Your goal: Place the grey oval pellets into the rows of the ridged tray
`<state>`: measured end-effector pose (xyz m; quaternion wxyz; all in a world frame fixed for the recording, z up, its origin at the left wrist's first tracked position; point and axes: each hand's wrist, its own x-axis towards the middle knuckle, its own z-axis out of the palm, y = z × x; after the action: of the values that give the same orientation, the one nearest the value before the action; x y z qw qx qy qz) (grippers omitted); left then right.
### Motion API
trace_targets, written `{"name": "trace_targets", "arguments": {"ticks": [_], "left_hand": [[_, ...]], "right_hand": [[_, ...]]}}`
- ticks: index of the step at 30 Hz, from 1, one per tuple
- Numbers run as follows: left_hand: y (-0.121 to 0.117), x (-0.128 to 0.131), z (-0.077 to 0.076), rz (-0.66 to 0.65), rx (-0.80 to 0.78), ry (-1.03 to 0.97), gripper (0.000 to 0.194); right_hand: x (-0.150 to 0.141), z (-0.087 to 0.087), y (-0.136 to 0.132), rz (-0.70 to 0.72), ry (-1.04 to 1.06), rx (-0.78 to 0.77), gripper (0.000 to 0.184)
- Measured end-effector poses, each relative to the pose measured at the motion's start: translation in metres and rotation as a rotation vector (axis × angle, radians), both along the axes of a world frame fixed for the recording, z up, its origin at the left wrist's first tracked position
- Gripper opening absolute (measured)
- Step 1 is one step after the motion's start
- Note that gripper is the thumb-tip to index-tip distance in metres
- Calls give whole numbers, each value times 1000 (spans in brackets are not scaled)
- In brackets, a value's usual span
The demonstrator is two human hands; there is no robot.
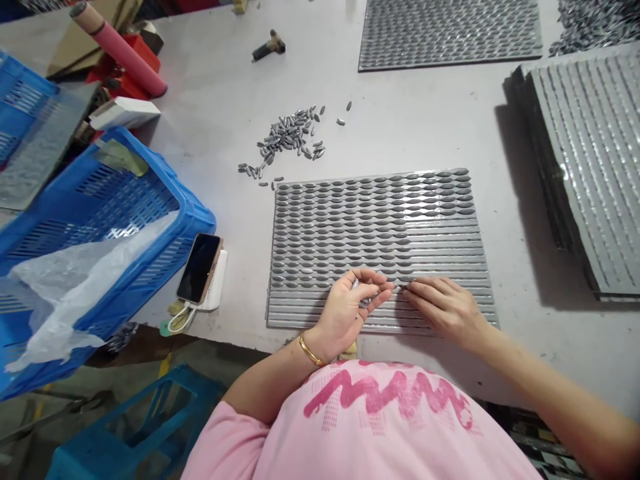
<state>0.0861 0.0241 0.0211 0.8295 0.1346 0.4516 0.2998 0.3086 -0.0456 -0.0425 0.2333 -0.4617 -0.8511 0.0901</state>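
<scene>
A grey ridged sheet [445, 247] lies flat before me, its upper and left part covered with rows of small grey oval pieces [340, 220]. My left hand [347, 310] is turned palm up over the sheet's lower middle, fingers curled around several loose oval pieces [365, 301]. Close beside it, my right hand [445, 310] rests low on the sheet, fingertips pressed together at the end of an oval row. What those fingertips pinch is too small and covered to make out. A loose pile of oval pieces [287, 137] lies beyond the sheet.
Stacked ridged sheets [590, 167] stand at the right; a filled sheet [450, 33] lies at the back. A blue crate [195, 207] with plastic film, a phone [200, 268] on a white power bank, a pink roll [125, 57] and a small dark tool [269, 47] are leftward.
</scene>
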Motion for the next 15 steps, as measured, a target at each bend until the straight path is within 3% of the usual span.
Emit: {"name": "trace_targets", "arguments": {"ticks": [4,11,15], "left_hand": [[0,1,0,0,-3,4,14],[1,4,0,1,-31,-33,10],[3,7,-1,15,-100,-76,11]], "right_hand": [[7,-1,-6,31,-10,12,33],[1,-8,-3,-64,43,-14,33],[2,-7,2,-1,21,-39,31]]}}
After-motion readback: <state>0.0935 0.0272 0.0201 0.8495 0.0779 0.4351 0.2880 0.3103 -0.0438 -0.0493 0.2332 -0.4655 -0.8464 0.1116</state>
